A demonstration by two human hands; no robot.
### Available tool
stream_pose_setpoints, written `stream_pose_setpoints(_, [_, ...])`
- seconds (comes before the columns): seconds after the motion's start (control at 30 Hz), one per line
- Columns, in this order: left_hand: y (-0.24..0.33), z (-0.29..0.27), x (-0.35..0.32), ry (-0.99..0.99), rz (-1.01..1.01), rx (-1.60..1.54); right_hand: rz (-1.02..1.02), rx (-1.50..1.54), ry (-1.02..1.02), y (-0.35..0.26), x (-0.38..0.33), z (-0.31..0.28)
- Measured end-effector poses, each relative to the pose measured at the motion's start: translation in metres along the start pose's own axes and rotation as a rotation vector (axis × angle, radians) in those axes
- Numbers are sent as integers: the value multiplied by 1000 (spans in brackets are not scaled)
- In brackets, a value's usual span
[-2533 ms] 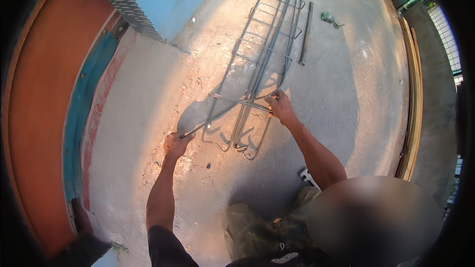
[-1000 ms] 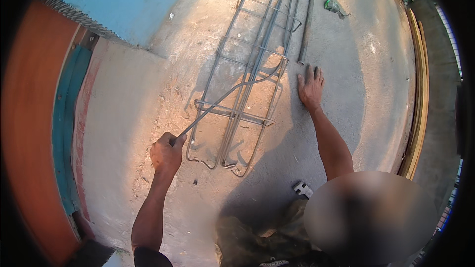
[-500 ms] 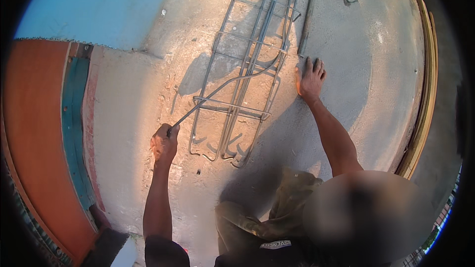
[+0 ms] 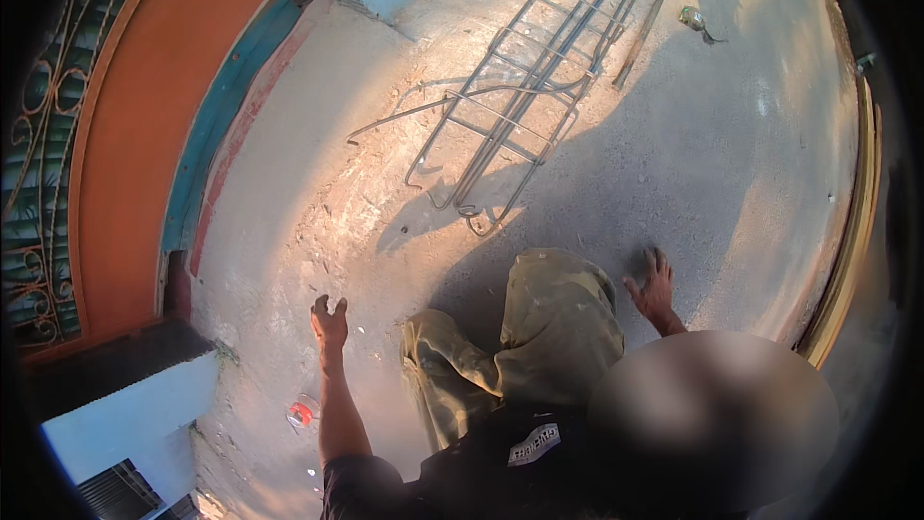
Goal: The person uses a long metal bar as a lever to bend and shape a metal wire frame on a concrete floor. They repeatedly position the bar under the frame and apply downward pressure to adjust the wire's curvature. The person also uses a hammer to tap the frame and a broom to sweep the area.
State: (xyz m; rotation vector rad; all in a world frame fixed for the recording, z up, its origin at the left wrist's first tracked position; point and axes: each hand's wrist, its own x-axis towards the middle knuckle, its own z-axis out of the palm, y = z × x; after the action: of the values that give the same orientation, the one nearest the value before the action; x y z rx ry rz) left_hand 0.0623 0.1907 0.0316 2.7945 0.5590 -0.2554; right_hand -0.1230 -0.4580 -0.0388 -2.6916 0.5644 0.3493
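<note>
Notably, left hand (image 4: 329,324) and right hand (image 4: 654,291) splay empty; at one o'clock the cage (image 4: 541,79) lies, presumably supporting the bent bar (image 4: 400,118) pointing toward nine.

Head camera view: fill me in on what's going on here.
Nobody is holding anything right now: the left hand is open with its fingers curled, and the right hand is open too, fingers spread. Ahead of them, a steel bar cage lies on the ground. A bent bar runs across it, one end sticking out past its left side. A dark rod lies to the right of the cage.
</note>
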Motion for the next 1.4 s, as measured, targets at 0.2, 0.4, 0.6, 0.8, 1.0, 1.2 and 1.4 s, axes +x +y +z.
stream_pose_setpoints(0.2, [-141,90,-186,-174,-405,-111,40,-129,-250,73,-258,111])
stream_pose_setpoints(0.4, [-46,93,-160,-248,-445,-395,41,-16,-237,94,-263,168])
stream_pose_setpoints(0.6, [60,-47,-53,-140,-156,-421,-10,188,-47,82,-230,119])
stream_pose_setpoints(0.8, [89,-318,29,159,313,-222,-133,97,-2,92,-184,3])
stream_pose_setpoints(1.0, [15,-626,-69,814,603,-402,-70,174,124,128,-145,-30])
stream_pose_setpoints(1.2, [-99,-602,-195,1035,158,-888,145,229,287,149,-59,-41])
stream_pose_setpoints(1.4, [-112,-419,-126,1060,-273,-996,323,293,388,138,25,-70])
